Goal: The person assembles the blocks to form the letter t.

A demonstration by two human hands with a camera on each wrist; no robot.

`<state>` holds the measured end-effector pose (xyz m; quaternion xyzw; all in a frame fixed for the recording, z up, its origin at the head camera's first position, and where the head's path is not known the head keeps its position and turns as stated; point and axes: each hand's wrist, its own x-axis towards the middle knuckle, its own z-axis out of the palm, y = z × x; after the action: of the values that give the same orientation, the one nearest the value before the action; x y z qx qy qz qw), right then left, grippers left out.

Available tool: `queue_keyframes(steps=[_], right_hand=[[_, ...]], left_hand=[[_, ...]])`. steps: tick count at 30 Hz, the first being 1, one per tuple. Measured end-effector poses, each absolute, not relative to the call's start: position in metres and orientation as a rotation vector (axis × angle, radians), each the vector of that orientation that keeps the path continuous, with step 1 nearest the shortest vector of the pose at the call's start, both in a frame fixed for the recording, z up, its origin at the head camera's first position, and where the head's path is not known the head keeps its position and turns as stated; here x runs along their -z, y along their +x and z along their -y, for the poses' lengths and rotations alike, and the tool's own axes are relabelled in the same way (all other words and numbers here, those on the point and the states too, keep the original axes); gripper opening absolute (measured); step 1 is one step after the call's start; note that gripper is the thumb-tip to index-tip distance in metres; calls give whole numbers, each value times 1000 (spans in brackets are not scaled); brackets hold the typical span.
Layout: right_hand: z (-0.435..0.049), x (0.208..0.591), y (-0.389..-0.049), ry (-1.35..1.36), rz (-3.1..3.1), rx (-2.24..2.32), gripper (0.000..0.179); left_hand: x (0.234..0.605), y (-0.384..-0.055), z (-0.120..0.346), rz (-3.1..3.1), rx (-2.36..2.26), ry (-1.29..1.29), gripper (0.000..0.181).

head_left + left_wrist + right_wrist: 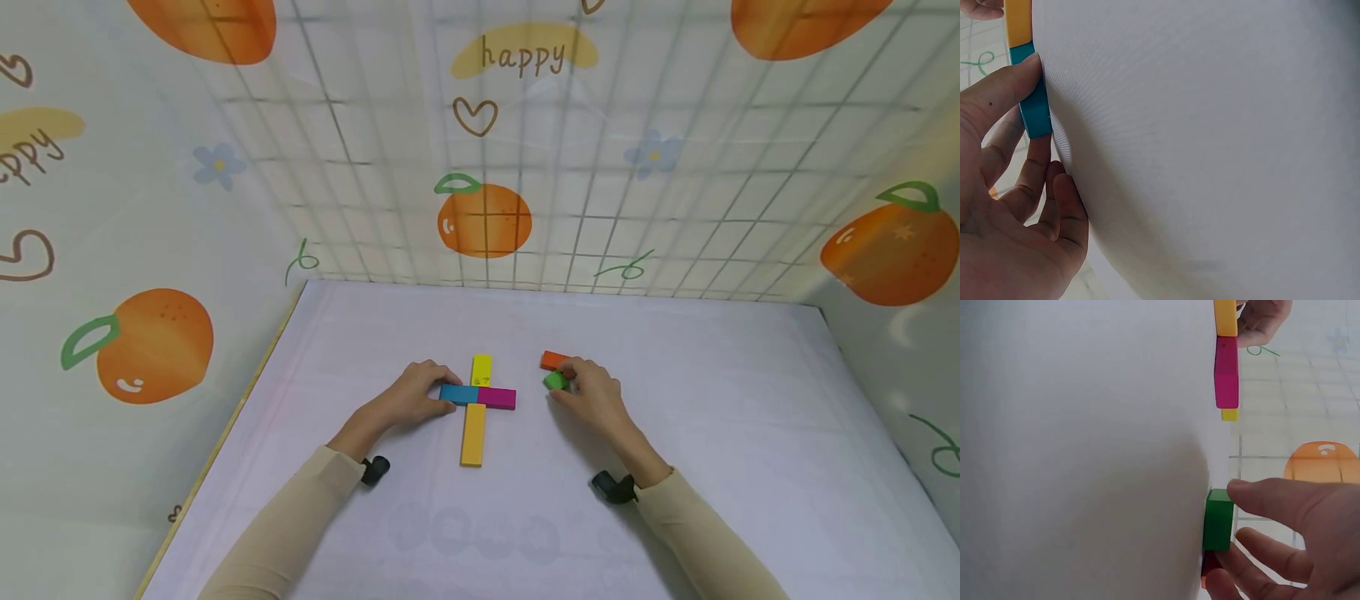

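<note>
Several coloured blocks form a cross on the white tabletop. My left hand [413,393] holds the outer end of the blue block [460,395], with the thumb on its near side and fingers at the far side. Against the blue block's right end lies a magenta block [497,399]. A bright yellow block [482,370] extends away behind them, and an orange-yellow block [472,436] points toward me. To the right, my right hand [596,395] pinches a green block [1218,520] between thumb and fingers. Just behind it lies a red-orange block [552,360], partly covered by the fingers.
The white tabletop [720,417] stretches out around the blocks, with a yellowish strip along its left edge [225,437]. A printed curtain [360,167] with oranges and hearts hangs over a wire grid at the back. Black wrist devices [613,487] sit at both cuffs.
</note>
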<state>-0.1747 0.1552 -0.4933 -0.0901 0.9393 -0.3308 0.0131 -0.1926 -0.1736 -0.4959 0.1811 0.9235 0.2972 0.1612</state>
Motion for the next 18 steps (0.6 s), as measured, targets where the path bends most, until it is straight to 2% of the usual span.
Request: queue_keyframes(steps=[18], right_hand=[[-155,492,-176,-238,-2904,1062,40]], left_hand=[[496,-193,174,-2624,-861,492,32]])
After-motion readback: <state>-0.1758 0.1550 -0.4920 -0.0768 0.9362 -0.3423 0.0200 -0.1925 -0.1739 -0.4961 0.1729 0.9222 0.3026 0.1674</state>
